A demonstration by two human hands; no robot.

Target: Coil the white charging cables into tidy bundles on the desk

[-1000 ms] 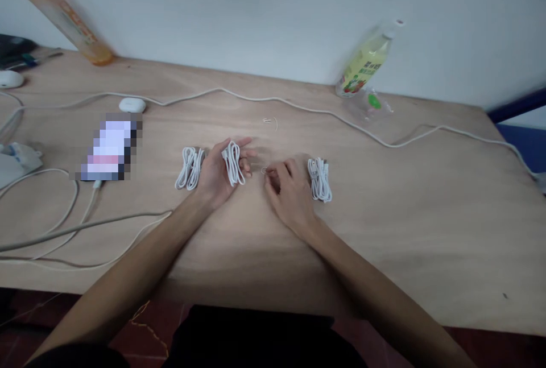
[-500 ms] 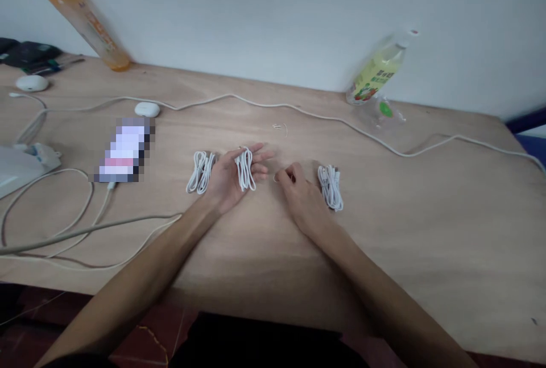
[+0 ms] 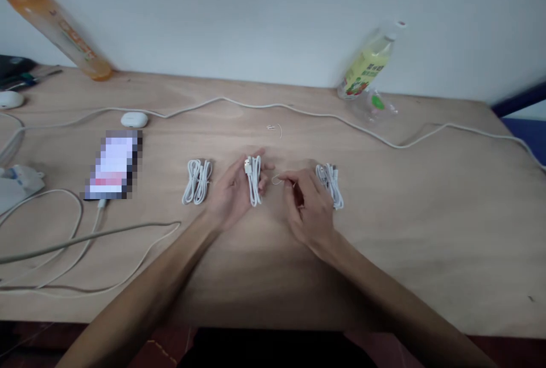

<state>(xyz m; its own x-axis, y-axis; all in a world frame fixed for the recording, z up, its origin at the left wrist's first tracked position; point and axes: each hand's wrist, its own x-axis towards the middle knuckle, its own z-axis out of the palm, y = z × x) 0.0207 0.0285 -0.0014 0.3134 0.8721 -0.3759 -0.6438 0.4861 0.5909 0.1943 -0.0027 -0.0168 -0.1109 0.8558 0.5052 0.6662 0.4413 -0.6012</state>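
My left hand (image 3: 230, 200) lies palm up near the middle of the table, holding a bundled white USB cable (image 3: 255, 183) across its fingers; the metal plug points away from me. To its right, my right hand (image 3: 313, 203) pinches a thin white twist tie (image 3: 275, 180) between thumb and forefinger, and the bent loop of the tie sticks out toward the left hand. Beside the left wrist rest bundled white cables (image 3: 197, 182) with a tie around them. Another white cable bundle (image 3: 334, 191) sits just behind the right hand, partly covered by it.
Beyond the hands lie loose twist ties (image 3: 275, 128). A long white cable (image 3: 256, 106) runs across the table. At left are a phone (image 3: 113, 163) plugged into a cord, a white earbud case (image 3: 135, 120) and an orange drink bottle (image 3: 63, 38). A yellow-labelled bottle (image 3: 364, 69) leans at the wall.
The USB cable in my left hand has turned so its plug shows. My right hand has shifted slightly right and rolled, showing more of the twist tie. The camera view has shifted.
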